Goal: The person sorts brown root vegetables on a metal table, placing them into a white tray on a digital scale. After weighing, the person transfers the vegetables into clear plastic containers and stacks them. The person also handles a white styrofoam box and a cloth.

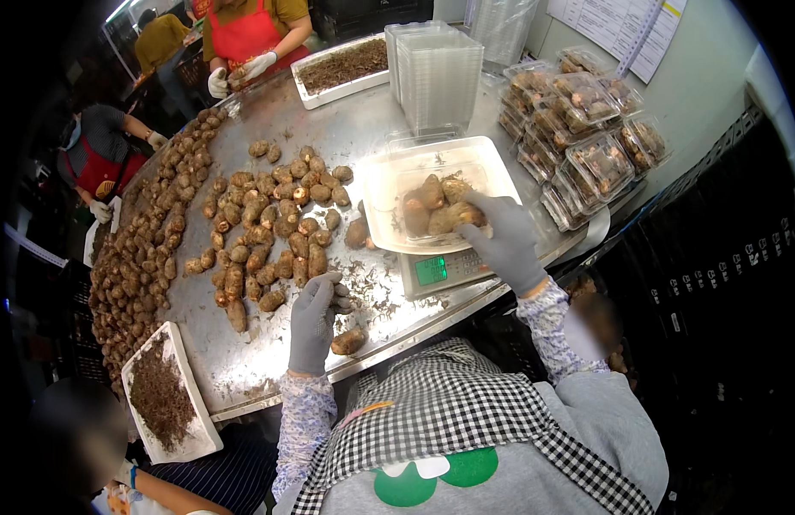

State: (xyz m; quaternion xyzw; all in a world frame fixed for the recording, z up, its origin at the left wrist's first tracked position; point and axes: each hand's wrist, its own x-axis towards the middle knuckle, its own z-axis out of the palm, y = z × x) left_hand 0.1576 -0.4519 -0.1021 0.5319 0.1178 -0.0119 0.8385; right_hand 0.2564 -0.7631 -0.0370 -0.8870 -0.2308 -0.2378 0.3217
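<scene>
My right hand (505, 242), in a grey glove, reaches into a clear plastic box and has its fingers on a brown taro (456, 218). Several more taros lie in that clear box (473, 172), which sits in a white tray (505, 190) on a digital scale (444, 271) with a lit green display. My left hand (313, 319), also gloved in grey, is above the metal table with its fingers curled closed; whatever they may hold is hidden. Beside it lies a single taro (349, 342). A spread of loose taros (281, 219) is just beyond it.
A long heap of taros (157, 232) lines the table's left side. White trays of brown scraps stand at the near left (200, 412) and the back (310, 99). Stacked empty clear boxes (438, 77) and filled boxes (577, 120) stand right. Co-workers (243, 39) work across the table.
</scene>
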